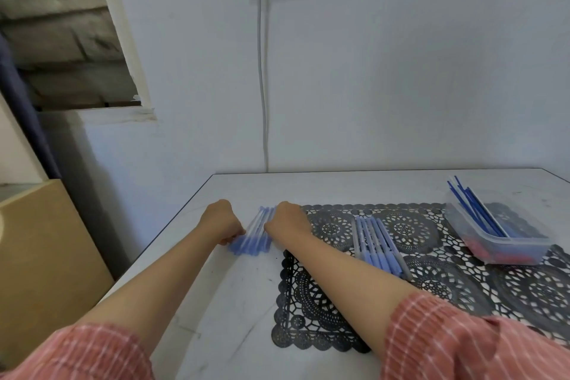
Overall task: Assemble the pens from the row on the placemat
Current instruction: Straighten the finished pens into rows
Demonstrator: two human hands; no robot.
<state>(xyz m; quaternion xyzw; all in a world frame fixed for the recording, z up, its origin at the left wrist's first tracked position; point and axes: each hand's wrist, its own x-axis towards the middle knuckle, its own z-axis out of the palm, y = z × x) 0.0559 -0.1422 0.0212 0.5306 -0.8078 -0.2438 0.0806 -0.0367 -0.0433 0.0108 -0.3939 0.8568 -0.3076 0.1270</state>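
Two lots: apparently finished batch (251, 236), centre-left, between left hand (220, 220) and right hand (287, 220), fingers curled, grip untellable; row (377, 244) on placemat (308, 302) seemingly outstanding.

Soft, cool daylight fills the frame, tinting the wall (401, 71) bluish white. The opening (61, 40) at upper left is dim and grey. The worktop (240, 302) is bright, with a faint sheen at lower centre. Shadows are pale and soft-edged, and lie under the forearms and beside the plastic container (499, 244) at right. Focus is soft throughout. The left hand (220, 222), right hand (287, 222) and the bundle of pens (254, 234) between them look smeared. Wide-angle distortion bows the worktop's far edge, and the cable (263, 86) curves slightly.
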